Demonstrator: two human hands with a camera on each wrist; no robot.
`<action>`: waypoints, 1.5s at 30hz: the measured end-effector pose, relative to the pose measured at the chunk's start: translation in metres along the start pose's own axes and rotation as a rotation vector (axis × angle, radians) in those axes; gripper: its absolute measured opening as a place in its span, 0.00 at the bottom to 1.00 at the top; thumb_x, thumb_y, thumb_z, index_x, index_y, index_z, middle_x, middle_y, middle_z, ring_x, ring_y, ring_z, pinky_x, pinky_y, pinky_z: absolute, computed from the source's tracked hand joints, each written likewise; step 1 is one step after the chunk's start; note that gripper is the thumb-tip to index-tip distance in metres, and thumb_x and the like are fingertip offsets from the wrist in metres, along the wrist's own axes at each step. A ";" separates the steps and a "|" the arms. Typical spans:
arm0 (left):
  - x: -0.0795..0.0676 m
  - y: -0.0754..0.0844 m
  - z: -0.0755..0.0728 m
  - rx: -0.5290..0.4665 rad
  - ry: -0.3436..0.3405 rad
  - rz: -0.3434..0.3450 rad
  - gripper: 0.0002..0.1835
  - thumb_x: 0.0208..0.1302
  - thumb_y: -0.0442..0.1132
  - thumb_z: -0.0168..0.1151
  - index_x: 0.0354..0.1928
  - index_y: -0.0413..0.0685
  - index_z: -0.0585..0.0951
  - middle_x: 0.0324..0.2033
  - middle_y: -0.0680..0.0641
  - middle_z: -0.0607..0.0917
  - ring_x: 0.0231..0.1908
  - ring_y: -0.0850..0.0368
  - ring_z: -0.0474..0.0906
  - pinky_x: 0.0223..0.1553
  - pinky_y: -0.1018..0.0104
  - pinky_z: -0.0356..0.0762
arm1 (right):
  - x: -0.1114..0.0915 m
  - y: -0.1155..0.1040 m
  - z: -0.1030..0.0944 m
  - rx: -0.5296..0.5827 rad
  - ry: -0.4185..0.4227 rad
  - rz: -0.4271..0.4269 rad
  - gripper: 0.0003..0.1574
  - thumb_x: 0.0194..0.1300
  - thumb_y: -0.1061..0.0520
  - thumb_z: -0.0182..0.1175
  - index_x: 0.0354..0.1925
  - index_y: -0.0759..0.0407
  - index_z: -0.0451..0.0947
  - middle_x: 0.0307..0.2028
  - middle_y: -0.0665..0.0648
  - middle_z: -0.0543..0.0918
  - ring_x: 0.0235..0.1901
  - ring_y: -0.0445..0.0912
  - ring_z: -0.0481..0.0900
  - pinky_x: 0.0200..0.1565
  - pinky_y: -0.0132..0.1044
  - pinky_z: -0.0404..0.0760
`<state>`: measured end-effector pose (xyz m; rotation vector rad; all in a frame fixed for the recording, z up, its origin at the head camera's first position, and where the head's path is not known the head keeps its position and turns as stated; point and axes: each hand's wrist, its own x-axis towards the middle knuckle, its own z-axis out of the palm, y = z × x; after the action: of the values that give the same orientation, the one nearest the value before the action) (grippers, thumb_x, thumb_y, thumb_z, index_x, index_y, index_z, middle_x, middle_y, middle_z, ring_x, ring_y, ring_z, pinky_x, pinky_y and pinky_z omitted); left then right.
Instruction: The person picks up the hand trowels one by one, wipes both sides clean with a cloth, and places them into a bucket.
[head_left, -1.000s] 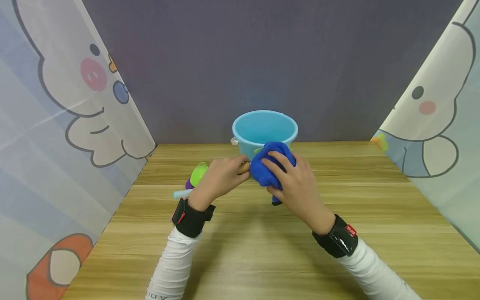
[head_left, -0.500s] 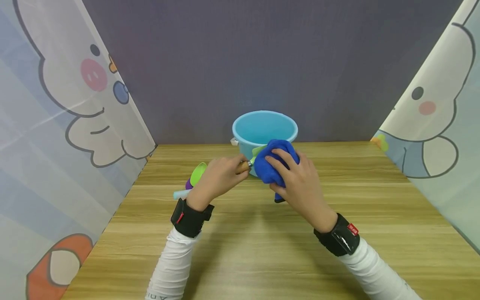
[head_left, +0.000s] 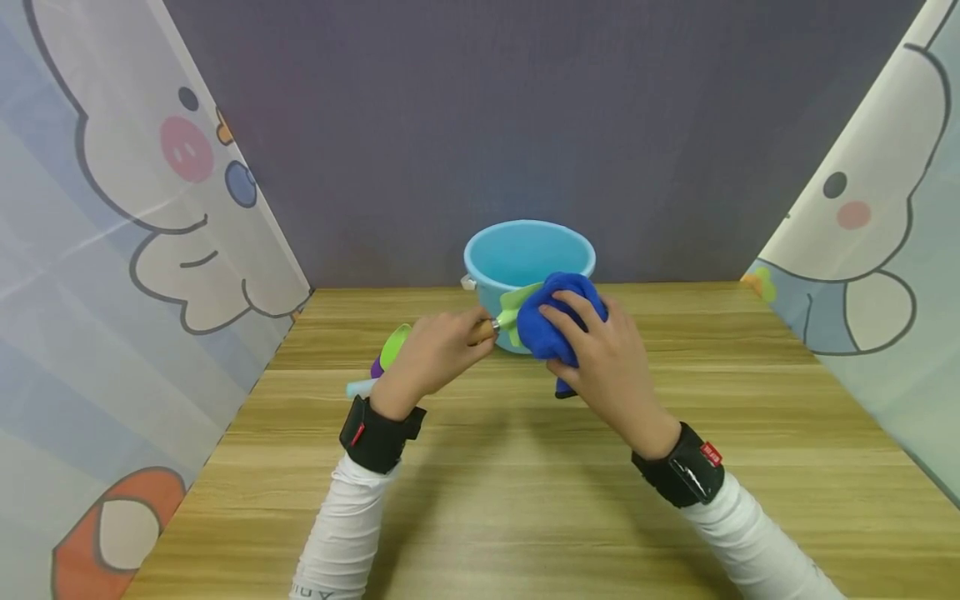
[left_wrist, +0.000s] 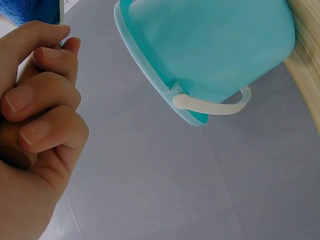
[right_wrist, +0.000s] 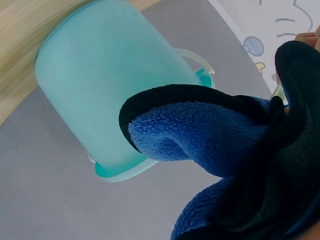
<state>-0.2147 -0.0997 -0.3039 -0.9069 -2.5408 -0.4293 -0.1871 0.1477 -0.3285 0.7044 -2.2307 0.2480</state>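
Note:
My left hand (head_left: 438,354) grips the wooden handle (head_left: 483,332) of a small garden trowel in the head view. Its light green blade (head_left: 513,307) points right, towards the cloth, which covers the far part of it. My right hand (head_left: 611,362) holds a bunched blue cloth (head_left: 551,329) against the blade, one dark-edged corner hanging below. In the left wrist view the fingers (left_wrist: 47,100) are curled round the handle. The fleecy blue cloth (right_wrist: 200,132) with its black edging fills much of the right wrist view, hiding the right fingers.
A light blue bucket (head_left: 495,296) with a white handle (left_wrist: 215,106) stands behind the hands, near the dark back wall. Left of my left hand lie a green scoop-like piece (head_left: 393,346), a purple piece (head_left: 377,367) and a pale blue piece (head_left: 360,387) on the wooden table (head_left: 480,517).
My right hand and the cloth have slid right and slightly away along the trowel, so more of the green blade shows. My left hand has shifted slightly left, still gripping the handle.

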 end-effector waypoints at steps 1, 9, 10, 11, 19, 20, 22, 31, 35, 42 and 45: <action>0.000 0.000 0.000 -0.001 -0.001 -0.001 0.14 0.73 0.42 0.59 0.29 0.51 0.69 0.19 0.58 0.58 0.18 0.65 0.56 0.21 0.71 0.51 | 0.000 0.000 0.000 0.001 0.000 0.002 0.47 0.46 0.47 0.84 0.63 0.52 0.77 0.65 0.60 0.75 0.58 0.70 0.74 0.55 0.65 0.77; 0.000 -0.003 -0.001 -0.005 -0.016 -0.022 0.12 0.72 0.42 0.60 0.29 0.51 0.71 0.20 0.58 0.58 0.18 0.65 0.57 0.22 0.71 0.51 | 0.001 0.003 -0.001 0.013 0.003 0.029 0.47 0.45 0.48 0.84 0.63 0.52 0.77 0.65 0.61 0.75 0.58 0.71 0.73 0.56 0.65 0.76; 0.000 -0.003 -0.001 -0.006 -0.019 -0.026 0.12 0.72 0.42 0.60 0.29 0.51 0.71 0.20 0.58 0.58 0.18 0.65 0.57 0.22 0.71 0.51 | 0.001 0.004 0.000 0.012 0.004 0.030 0.47 0.45 0.48 0.84 0.63 0.52 0.77 0.65 0.61 0.75 0.58 0.71 0.73 0.56 0.65 0.76; 0.000 -0.003 -0.001 -0.008 -0.022 -0.030 0.12 0.72 0.42 0.60 0.30 0.51 0.71 0.20 0.58 0.58 0.18 0.65 0.58 0.22 0.72 0.51 | 0.001 0.004 0.000 0.011 0.006 0.030 0.47 0.45 0.48 0.84 0.63 0.52 0.77 0.65 0.61 0.75 0.58 0.71 0.73 0.56 0.65 0.76; 0.001 -0.003 -0.001 -0.014 -0.024 -0.035 0.15 0.73 0.42 0.59 0.28 0.52 0.68 0.20 0.58 0.57 0.19 0.65 0.55 0.23 0.71 0.50 | 0.003 0.009 -0.001 0.027 0.022 0.036 0.46 0.46 0.49 0.84 0.62 0.55 0.78 0.64 0.63 0.75 0.61 0.70 0.73 0.60 0.64 0.74; 0.001 -0.003 -0.001 -0.014 -0.025 -0.035 0.15 0.73 0.42 0.59 0.28 0.52 0.67 0.20 0.58 0.57 0.19 0.65 0.55 0.23 0.71 0.49 | 0.003 0.010 -0.002 0.029 0.023 0.040 0.45 0.46 0.50 0.84 0.62 0.55 0.78 0.64 0.63 0.75 0.61 0.70 0.73 0.60 0.65 0.74; 0.001 -0.003 -0.001 -0.013 -0.024 -0.037 0.15 0.73 0.42 0.59 0.28 0.52 0.68 0.20 0.58 0.57 0.19 0.65 0.55 0.23 0.71 0.50 | 0.003 0.011 -0.002 0.028 0.027 0.048 0.45 0.46 0.50 0.84 0.61 0.55 0.78 0.64 0.63 0.76 0.61 0.70 0.73 0.60 0.64 0.74; 0.000 -0.003 -0.002 -0.016 -0.028 -0.048 0.12 0.73 0.42 0.59 0.30 0.51 0.71 0.20 0.58 0.59 0.19 0.65 0.58 0.22 0.71 0.51 | 0.003 0.016 -0.002 0.032 0.042 0.060 0.44 0.47 0.50 0.83 0.61 0.55 0.79 0.64 0.64 0.76 0.60 0.70 0.74 0.60 0.63 0.74; 0.000 -0.003 -0.002 -0.022 -0.030 -0.051 0.11 0.73 0.42 0.59 0.31 0.51 0.73 0.20 0.58 0.61 0.19 0.65 0.59 0.22 0.72 0.52 | 0.003 0.017 -0.002 0.036 0.049 0.073 0.44 0.46 0.51 0.84 0.60 0.55 0.79 0.64 0.64 0.76 0.59 0.71 0.74 0.59 0.64 0.75; 0.000 -0.004 -0.002 -0.013 -0.024 -0.054 0.11 0.72 0.42 0.59 0.31 0.51 0.72 0.19 0.58 0.61 0.19 0.65 0.58 0.22 0.71 0.52 | 0.004 0.021 -0.003 0.042 0.052 0.097 0.43 0.46 0.53 0.84 0.60 0.56 0.79 0.63 0.64 0.76 0.58 0.71 0.73 0.58 0.64 0.75; 0.000 -0.003 -0.003 -0.013 -0.022 -0.054 0.11 0.72 0.42 0.59 0.30 0.51 0.72 0.19 0.58 0.61 0.19 0.65 0.58 0.22 0.71 0.52 | 0.004 0.022 -0.004 0.042 0.050 0.107 0.43 0.46 0.54 0.84 0.60 0.57 0.79 0.63 0.65 0.76 0.57 0.71 0.74 0.57 0.64 0.76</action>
<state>-0.2162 -0.1034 -0.3021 -0.8537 -2.5907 -0.4553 -0.1993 0.1654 -0.3218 0.5957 -2.2238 0.3618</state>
